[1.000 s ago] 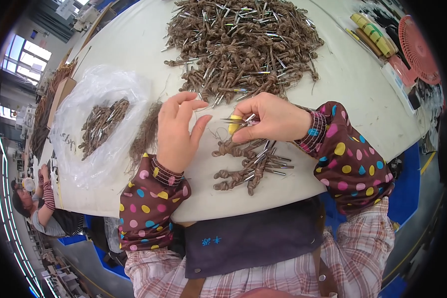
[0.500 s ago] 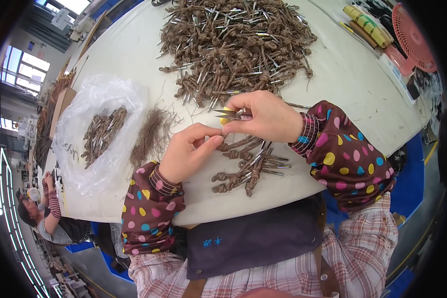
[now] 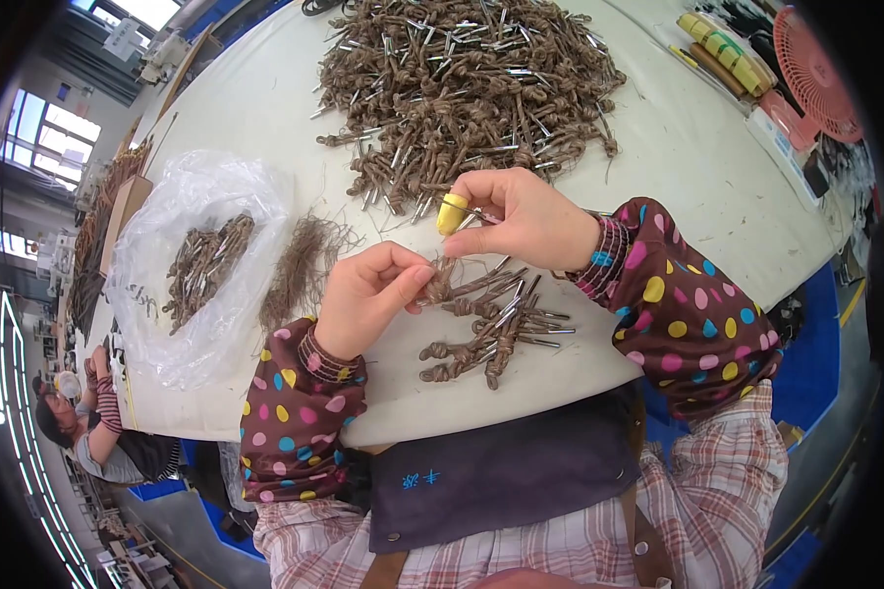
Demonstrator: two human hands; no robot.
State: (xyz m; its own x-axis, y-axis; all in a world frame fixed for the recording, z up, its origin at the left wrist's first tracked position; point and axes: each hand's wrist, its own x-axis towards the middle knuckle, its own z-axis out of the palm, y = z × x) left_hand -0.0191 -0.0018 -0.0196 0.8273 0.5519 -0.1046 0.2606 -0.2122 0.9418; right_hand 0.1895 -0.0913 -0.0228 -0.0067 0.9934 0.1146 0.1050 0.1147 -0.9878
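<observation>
My left hand (image 3: 368,299) is closed, its thumb and forefinger pinching a knotted brown cord (image 3: 442,282) with loose fibres at its end. Close above it, my right hand (image 3: 530,224) is curled around small thread snips (image 3: 469,213), mostly hidden by the fingers. A yellow finger cover (image 3: 452,214) sits at a fingertip of that hand. Below the hands lies a small group of knotted cords with metal tips (image 3: 496,344). Past them rises a large heap of similar brown cords (image 3: 462,88).
Left of my hands, a clear plastic bag (image 3: 147,334) holds more knotted cords (image 3: 206,270). Beside it lies a tuft of loose brown fibres (image 3: 300,270). At the right edge of the white table (image 3: 697,196) are a pink fan (image 3: 817,74) and yellow rolls (image 3: 727,49). Another person (image 3: 93,422) works at far left.
My right hand has lifted slightly and turned, so the snips' blades no longer point left in plain view. My left hand's pinch now shows loose fibres beside it.
</observation>
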